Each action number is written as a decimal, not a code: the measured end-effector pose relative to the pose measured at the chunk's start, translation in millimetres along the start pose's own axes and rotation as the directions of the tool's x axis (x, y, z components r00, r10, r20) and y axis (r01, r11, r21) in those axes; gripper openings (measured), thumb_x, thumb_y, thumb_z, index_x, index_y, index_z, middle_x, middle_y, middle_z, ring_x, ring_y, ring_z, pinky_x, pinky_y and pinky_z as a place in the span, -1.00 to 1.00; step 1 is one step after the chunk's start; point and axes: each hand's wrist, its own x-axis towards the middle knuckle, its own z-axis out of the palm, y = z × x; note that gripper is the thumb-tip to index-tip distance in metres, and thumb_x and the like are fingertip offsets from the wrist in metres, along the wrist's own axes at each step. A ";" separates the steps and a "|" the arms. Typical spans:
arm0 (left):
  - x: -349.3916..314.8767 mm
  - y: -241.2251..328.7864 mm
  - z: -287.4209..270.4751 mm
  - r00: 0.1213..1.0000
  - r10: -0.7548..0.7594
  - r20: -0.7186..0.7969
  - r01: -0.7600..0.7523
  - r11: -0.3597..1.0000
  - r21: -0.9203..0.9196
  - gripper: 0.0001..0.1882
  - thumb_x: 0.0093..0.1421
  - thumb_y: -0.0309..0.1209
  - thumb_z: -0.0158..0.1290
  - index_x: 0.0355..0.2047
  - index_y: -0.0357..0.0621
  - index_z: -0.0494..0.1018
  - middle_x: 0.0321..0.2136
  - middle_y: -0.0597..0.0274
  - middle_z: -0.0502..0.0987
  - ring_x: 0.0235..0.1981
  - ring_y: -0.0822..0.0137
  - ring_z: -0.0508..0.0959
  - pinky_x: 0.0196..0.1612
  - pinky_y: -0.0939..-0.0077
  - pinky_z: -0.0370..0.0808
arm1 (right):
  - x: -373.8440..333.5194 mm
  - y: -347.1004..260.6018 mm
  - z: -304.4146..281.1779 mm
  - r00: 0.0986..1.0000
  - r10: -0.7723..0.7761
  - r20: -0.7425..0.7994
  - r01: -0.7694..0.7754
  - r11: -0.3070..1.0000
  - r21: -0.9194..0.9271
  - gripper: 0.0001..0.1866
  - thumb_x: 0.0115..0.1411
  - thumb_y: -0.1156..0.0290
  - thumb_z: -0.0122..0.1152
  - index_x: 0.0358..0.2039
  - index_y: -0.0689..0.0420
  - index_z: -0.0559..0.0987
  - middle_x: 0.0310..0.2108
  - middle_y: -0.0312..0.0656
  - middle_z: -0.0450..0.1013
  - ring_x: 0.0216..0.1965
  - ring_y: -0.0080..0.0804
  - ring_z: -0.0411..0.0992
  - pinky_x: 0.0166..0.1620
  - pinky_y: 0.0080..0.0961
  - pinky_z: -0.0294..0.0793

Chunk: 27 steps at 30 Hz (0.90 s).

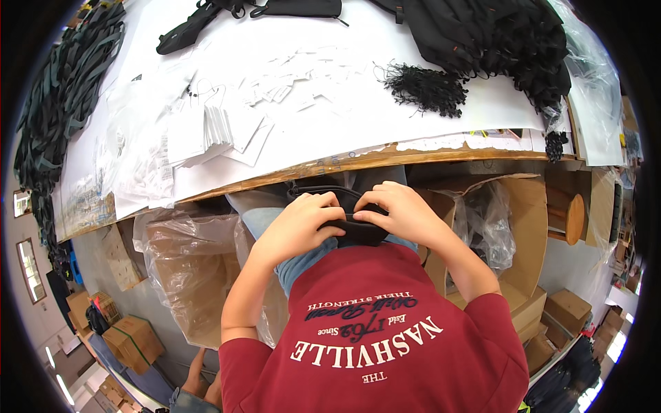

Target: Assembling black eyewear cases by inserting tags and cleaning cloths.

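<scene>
A black fabric pouch [365, 236] rests in my lap, just below the table's front edge. My left hand [310, 219] grips its left rim, with the fingers curled over the fabric. On the other side, my right hand [396, 210] pinches the right rim between thumb and fingers. The pouch's mouth lies between both hands and looks parted. My hands hide part of its sides, and what is inside cannot be made out.
Paper covers the wooden-edged table [289, 148]. It bears white tags [217, 131], clear plastic bags [141, 148], black cords [428, 89], black bags [475, 34] and dark straps [72, 89]. Cardboard boxes [527, 227] flank my legs. A person's bare limb [195, 372] shows at lower left.
</scene>
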 end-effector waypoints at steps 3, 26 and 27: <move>8.3 -12.2 0.5 0.999 -0.022 0.032 0.026 0.994 -0.102 -0.79 0.02 -0.35 0.19 -0.39 -0.21 0.50 -0.45 0.16 0.41 -0.36 0.13 0.47 -0.29 0.35 0.40 | -4.9 5.2 -1.6 0.999 0.046 -0.010 -0.045 0.997 0.054 -0.75 0.09 0.17 0.25 -0.38 0.10 0.58 -0.57 -0.23 0.31 -0.41 -0.31 0.31 -0.34 -0.41 0.31; 62.3 -23.8 -49.0 0.784 -0.176 -0.595 -0.014 0.954 -0.299 -0.82 0.15 -0.37 0.12 -0.31 -0.22 0.48 -0.41 0.13 0.59 -0.19 0.22 0.55 -0.10 0.43 0.41 | -20.1 -14.7 -33.2 0.909 -0.319 -0.267 0.250 0.932 -0.263 -0.83 -0.06 0.37 0.38 -0.42 0.08 0.63 -0.61 -0.26 0.19 -0.51 -0.33 0.25 -0.46 -0.43 0.29; 52.5 -10.5 -47.9 0.834 -0.107 -0.542 -0.104 0.933 -0.343 -0.83 0.15 -0.37 0.12 -0.33 -0.21 0.49 -0.37 0.12 0.59 -0.16 0.24 0.55 -0.09 0.45 0.41 | -18.7 -17.2 -36.2 0.905 -0.318 -0.282 0.237 0.928 -0.286 -0.83 -0.06 0.37 0.38 -0.41 0.08 0.62 -0.61 -0.26 0.18 -0.52 -0.33 0.23 -0.47 -0.43 0.28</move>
